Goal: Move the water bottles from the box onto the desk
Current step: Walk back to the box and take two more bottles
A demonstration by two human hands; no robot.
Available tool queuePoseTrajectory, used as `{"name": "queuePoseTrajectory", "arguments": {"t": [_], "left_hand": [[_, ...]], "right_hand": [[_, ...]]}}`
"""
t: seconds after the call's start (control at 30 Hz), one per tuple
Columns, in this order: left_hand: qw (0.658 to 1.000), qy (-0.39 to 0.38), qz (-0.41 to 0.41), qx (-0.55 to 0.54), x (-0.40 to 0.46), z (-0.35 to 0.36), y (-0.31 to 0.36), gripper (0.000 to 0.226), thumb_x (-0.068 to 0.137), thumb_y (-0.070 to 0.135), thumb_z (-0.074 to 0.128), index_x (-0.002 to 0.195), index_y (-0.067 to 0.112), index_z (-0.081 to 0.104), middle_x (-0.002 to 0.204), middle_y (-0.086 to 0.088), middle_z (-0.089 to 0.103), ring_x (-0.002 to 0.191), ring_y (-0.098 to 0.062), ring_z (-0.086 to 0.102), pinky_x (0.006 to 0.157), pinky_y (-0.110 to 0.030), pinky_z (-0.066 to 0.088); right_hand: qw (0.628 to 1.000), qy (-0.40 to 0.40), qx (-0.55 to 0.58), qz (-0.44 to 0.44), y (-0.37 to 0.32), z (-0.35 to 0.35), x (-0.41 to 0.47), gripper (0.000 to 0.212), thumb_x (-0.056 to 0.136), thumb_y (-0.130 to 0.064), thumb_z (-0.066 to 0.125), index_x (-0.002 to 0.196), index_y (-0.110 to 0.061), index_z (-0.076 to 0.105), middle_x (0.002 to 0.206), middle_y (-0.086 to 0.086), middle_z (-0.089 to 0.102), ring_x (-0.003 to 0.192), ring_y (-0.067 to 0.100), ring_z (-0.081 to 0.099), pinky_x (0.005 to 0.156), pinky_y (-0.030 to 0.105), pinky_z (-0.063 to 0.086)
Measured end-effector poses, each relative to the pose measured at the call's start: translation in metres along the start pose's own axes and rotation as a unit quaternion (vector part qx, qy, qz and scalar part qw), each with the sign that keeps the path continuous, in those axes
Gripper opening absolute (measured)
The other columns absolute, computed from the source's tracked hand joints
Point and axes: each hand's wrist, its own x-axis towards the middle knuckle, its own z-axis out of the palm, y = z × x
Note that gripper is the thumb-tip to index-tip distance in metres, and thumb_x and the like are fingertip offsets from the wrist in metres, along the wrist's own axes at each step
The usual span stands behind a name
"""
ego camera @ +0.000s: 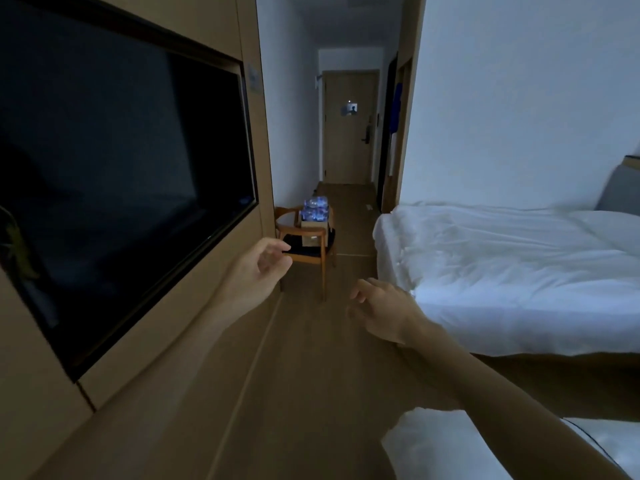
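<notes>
Bottles point(314, 209) in box point(313, 226) on chair point(306, 242)

Both forearms are showing bare, no sleeves reaching anywhere near the hands point(379, 311), and nothing's being worn on wrists or fingers point(277, 245) either.

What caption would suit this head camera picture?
Both hands, left and right, reach empty toward the bottle-filled box on a distant chair.

The picture is dim with a cool blue-grey tone. The white bed point(502, 271) at 3 o'clock is the brightest area. The television screen point(121, 168) at 9 o'clock is almost black. Straight lines bend at the edges, and details look soft and grainy.
</notes>
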Motion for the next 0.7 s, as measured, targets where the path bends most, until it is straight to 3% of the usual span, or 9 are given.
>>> {"name": "queuePoseTrajectory", "arguments": {"t": [0.37,0.53,0.7], "left_hand": [[1.0,0.002,0.008,-0.02,0.221,0.025,-0.139,0.014,0.092,0.042,0.056,0.104,0.048,0.056,0.1,0.027,0.057,0.087,-0.001,0.058,0.078,-0.038,0.057],[0.999,-0.002,0.016,-0.031,0.307,0.043,-0.183,0.015,0.092,0.04,0.057,0.106,0.045,0.058,0.098,0.026,0.057,0.087,0.001,0.058,0.071,-0.028,0.055],[0.998,-0.01,0.015,-0.053,0.386,0.076,-0.231,0.014,0.091,0.038,0.059,0.103,0.046,0.059,0.098,0.023,0.06,0.087,0.0,0.06,0.069,-0.024,0.051]], "right_hand": [[1.0,0.008,-0.017,0.014,0.067,0.042,0.232,0.02,0.089,-0.046,0.053,0.105,-0.036,0.05,0.109,-0.009,0.059,0.096,0.015,0.061,0.083,0.041,0.054],[0.999,0.008,-0.023,0.032,0.105,0.055,0.312,0.025,0.091,-0.047,0.055,0.111,-0.033,0.05,0.113,-0.007,0.059,0.098,0.016,0.061,0.08,0.036,0.051],[0.999,0.007,-0.021,0.048,0.152,0.073,0.388,0.03,0.091,-0.047,0.055,0.114,-0.029,0.052,0.117,-0.005,0.06,0.102,0.018,0.061,0.085,0.042,0.053]]}}
